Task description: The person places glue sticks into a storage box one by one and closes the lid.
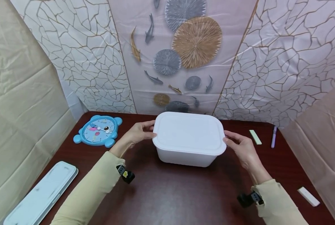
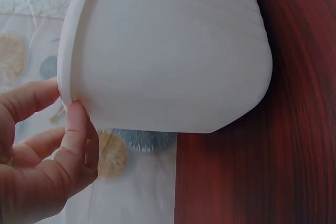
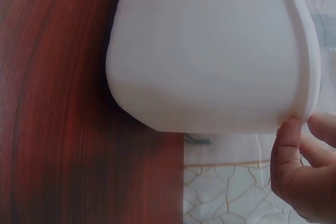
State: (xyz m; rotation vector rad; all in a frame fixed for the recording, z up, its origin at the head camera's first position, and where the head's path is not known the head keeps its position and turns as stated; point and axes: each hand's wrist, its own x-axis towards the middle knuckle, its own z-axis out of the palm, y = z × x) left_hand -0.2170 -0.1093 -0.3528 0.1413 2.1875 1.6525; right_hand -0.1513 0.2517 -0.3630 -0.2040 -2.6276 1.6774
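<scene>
A white lidded storage box [image 1: 187,157] stands at the middle of the dark red table, its flat white lid [image 1: 189,132] on top. At the lid's left end my left hand [image 1: 136,135] pinches the rim between thumb and fingers. My right hand [image 1: 241,150] grips the rim at the opposite end the same way. The left wrist view shows the left fingertips [image 2: 76,116] just under the rim, against the box wall [image 2: 173,56]. In the right wrist view, the right fingertips [image 3: 290,127] likewise sit beneath the rim. What the box contains is hidden.
A blue animal-shaped clock [image 1: 97,130] lies to the left, with a long pale case [image 1: 42,195] nearer the front. On the right are a pale green strip [image 1: 255,137], a purple pen [image 1: 273,137] and a white block [image 1: 308,196]. A patterned curtain [image 1: 167,87] hangs behind the table.
</scene>
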